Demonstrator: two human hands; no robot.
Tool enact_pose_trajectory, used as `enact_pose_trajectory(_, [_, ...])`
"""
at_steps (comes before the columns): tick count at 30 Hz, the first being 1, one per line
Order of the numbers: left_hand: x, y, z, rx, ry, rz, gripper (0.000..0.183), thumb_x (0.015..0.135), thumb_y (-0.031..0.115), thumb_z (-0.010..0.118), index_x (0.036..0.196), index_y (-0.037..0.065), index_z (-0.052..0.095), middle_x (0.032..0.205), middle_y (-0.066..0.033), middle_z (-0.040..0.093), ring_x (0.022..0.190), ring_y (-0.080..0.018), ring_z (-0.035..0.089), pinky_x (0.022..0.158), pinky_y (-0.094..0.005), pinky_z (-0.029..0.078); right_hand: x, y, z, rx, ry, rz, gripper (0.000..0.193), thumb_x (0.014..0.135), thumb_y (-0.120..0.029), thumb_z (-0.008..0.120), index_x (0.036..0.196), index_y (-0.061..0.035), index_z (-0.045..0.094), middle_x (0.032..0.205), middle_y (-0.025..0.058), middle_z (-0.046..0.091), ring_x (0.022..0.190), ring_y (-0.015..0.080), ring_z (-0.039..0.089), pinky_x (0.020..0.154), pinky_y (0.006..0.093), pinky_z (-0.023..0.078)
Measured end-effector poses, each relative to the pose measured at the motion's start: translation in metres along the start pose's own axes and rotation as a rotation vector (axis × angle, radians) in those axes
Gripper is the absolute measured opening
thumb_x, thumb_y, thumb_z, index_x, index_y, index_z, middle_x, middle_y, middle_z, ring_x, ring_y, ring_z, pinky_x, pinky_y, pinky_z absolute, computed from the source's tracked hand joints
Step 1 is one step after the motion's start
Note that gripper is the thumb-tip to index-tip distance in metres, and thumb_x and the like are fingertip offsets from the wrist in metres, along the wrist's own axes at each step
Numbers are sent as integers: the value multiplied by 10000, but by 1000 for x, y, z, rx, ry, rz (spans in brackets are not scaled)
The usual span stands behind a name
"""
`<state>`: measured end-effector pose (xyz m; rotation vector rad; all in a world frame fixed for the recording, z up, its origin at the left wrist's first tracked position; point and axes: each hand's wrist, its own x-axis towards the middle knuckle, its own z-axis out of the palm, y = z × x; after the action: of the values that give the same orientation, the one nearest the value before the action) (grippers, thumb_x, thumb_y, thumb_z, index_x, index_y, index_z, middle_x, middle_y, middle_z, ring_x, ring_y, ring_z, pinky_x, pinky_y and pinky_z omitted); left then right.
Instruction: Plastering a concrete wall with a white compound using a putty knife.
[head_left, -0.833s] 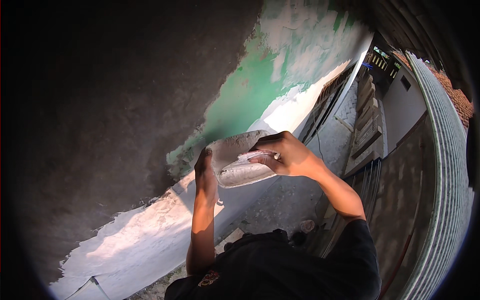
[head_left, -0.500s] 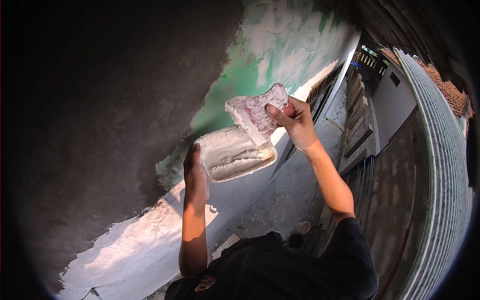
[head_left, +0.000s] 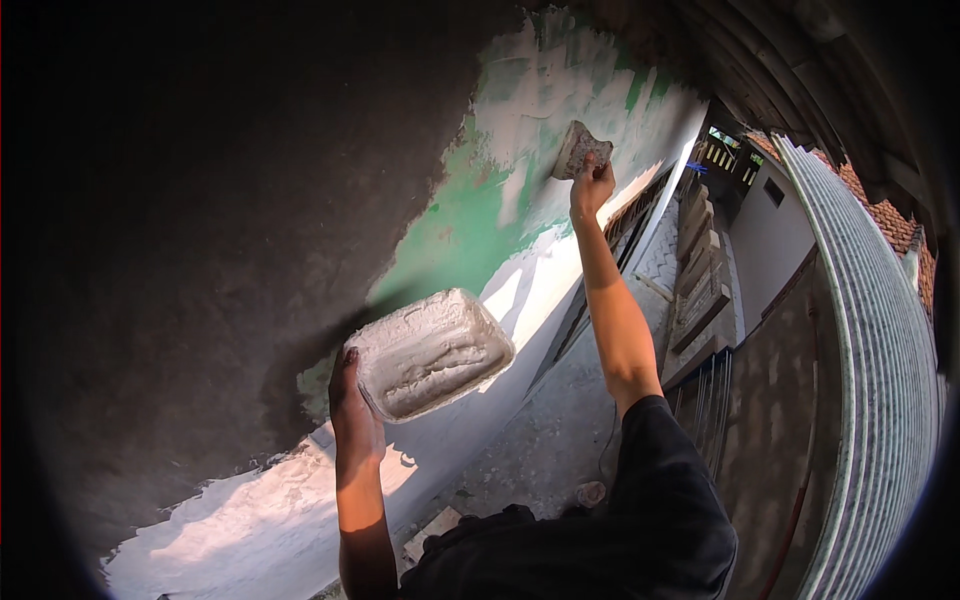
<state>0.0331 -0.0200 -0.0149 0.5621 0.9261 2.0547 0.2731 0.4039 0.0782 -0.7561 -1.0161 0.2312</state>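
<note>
My left hand (head_left: pixel 356 412) grips the near-left end of a rectangular tub (head_left: pixel 437 352) coated with whitish putty, its fingers partly hidden at the side and underneath. A thick, ridged layer of putty lies inside the tub. Farther up and to the right, my right hand (head_left: pixel 592 188) is closed around a putty-smeared scraper (head_left: pixel 581 150). The scraper's wide edge is at the wall (head_left: pixel 450 220), over a part streaked with white putty on green paint; whether it touches cannot be made out.
Dark grey bare surface covers the wall's left side, with white patches (head_left: pixel 240 520) lower down. To the right are a concrete floor (head_left: pixel 540 420), stacked pale blocks (head_left: pixel 700 290) and a corrugated sheet (head_left: pixel 860 380). Dark roofing (head_left: pixel 790 60) hangs at the upper right.
My right hand has lifted the scraper off the tub and carried it up and forward to the wall. My left hand and the tub have shifted slightly down and left.
</note>
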Motion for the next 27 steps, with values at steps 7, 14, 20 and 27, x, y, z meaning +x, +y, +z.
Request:
enact_pose_trajectory(7, [4,-5,-24,18,64,-50,578,974,268,519,1438,-35,352,1484,-129,384,1380,-202,345,1142,-307,239,-90,-63,23,-21,-72,-159,202,953,-168,585,997,23,631,734,136,619,636,199,548,609,326,454])
enact_pose_trajectory(14, [5,-12,-13,-5,75,-73,495,972,278,523,1378,9,437,1396,-86,482,1302,-200,449,1104,-327,324,-66,-64,0,256,-113,-122,277,979,-215,576,973,58,615,796,79,652,729,109,534,684,279,450])
enact_pose_trajectory(20, [-15,0,-17,65,146,-78,582,955,275,547,1421,-26,371,1471,-110,400,1374,-192,347,1142,-308,228,-33,-34,25,-97,67,-133,248,948,-188,599,918,57,624,719,139,650,632,161,525,630,330,455])
enact_pose_trajectory(27, [-11,2,-40,35,155,-117,631,945,286,558,1434,-53,348,1499,-134,363,1410,-193,289,1160,-303,170,-92,-48,12,144,-84,-83,273,970,-212,583,1005,54,634,771,139,658,703,153,571,686,305,468])
